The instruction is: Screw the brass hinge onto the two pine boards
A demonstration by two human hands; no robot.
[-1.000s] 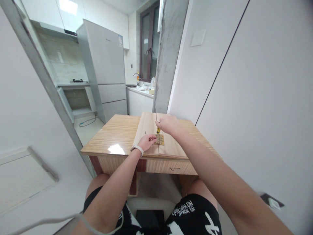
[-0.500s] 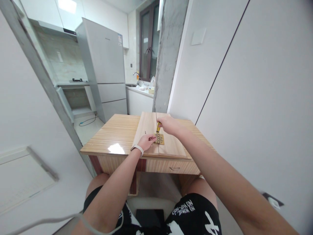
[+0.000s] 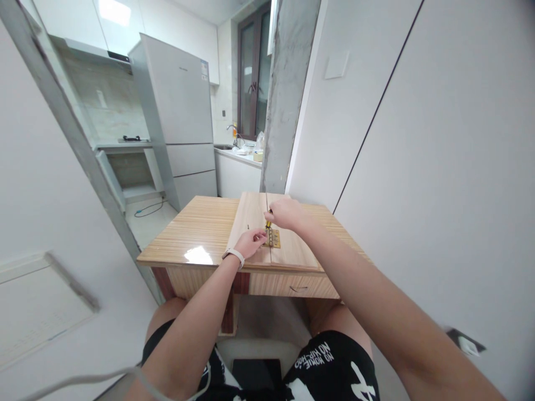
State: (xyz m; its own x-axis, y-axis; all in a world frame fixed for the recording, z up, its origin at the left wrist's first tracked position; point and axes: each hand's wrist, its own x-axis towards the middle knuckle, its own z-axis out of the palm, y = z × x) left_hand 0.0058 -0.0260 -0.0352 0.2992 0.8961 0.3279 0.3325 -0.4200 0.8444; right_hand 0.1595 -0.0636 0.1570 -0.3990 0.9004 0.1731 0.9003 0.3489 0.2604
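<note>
Two hands work the brass hinge [image 3: 272, 239] on the surface [image 3: 200, 231]: your right hand [image 3: 283, 213] grips the light, stiff screwdriver [image 3: 268, 224] by its handle, your left hand [image 3: 249, 242] pinches the thin, likely slippery plate flat.

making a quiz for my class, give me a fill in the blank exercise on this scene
1. The right hand grips a screwdriver with a ____ handle.
2. The screwdriver's tip meets a brass ____ that joins two wooden boards.
3. The left hand wears a white band on its ____.
4. The boards lie on a wooden ____.

Missing words: yellow; hinge; wrist; table
</note>
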